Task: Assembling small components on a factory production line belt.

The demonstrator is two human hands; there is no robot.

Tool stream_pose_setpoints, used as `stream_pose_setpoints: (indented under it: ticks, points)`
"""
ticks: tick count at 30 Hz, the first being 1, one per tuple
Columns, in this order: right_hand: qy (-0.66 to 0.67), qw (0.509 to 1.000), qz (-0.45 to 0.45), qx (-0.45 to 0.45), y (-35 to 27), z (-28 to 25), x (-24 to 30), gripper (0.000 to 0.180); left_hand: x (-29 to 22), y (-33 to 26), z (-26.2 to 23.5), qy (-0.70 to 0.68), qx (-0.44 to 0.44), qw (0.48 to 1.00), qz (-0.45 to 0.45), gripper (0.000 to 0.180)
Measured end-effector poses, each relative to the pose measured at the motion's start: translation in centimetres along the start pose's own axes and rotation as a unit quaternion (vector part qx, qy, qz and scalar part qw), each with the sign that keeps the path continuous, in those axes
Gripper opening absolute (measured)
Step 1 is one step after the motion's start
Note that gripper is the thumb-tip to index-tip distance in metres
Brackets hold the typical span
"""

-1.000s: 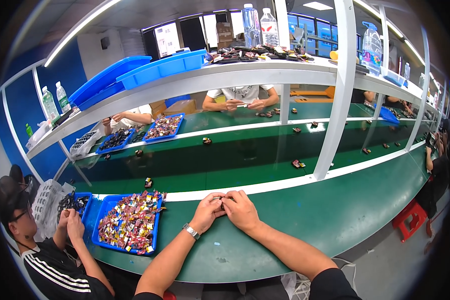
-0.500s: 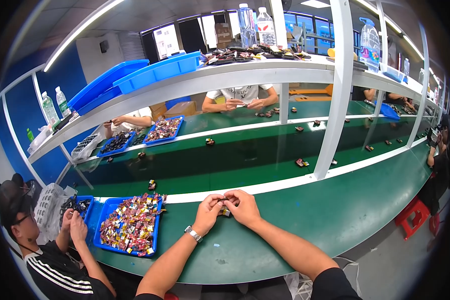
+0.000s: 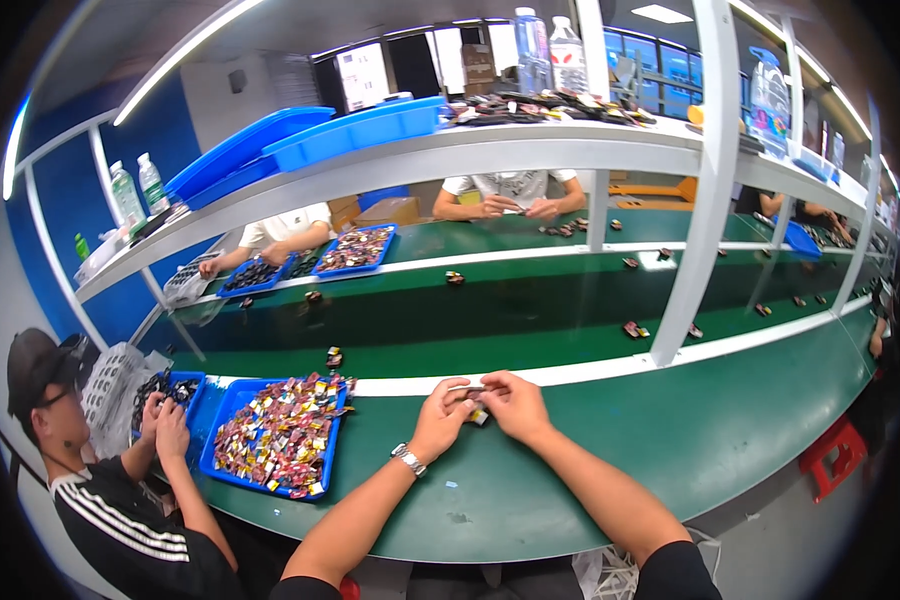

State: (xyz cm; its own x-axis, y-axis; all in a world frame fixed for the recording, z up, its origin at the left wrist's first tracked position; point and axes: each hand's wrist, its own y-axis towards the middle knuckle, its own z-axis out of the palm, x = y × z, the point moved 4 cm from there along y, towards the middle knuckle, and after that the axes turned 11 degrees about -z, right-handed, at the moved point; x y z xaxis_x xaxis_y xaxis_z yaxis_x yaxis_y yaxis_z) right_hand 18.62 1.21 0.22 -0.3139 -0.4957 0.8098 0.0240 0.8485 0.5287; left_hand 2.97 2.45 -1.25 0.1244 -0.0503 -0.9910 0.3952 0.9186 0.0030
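The person's left hand (image 3: 440,418) and right hand (image 3: 511,404) meet over the green work table (image 3: 670,440), fingers curled in, pinching one small dark part with a yellow bit (image 3: 476,408) between them. It is tiny and mostly hidden. If the fingers slip, it could drop, roll away, or get mixed into the blue plastic tray of small colourful pieces (image 3: 275,435) nearby.

Brown cardboard boxes (image 3: 402,210) sit behind the white shelf (image 3: 490,165); pale posters (image 3: 362,76) hang on the wall above it.
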Motion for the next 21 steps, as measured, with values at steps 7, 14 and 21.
stream_pose_setpoints:
  ticks: [7,14,21]
  points:
    - [-0.163,0.974,0.148,-0.056,7.8,-5.1,-6.7,0.018,-0.7,0.5,-1.9,0.217,-0.107,0.969,0.05,0.011]
    - [-0.354,0.934,-0.005,0.045,14.6,1.9,-1.1,0.03,-0.9,-0.7,1.0,0.451,-0.005,0.869,0.203,0.012]
    - [-0.291,0.917,-0.026,0.271,15.8,20.0,-0.4,0.052,1.7,0.7,1.1,0.487,0.061,0.856,0.166,0.031]
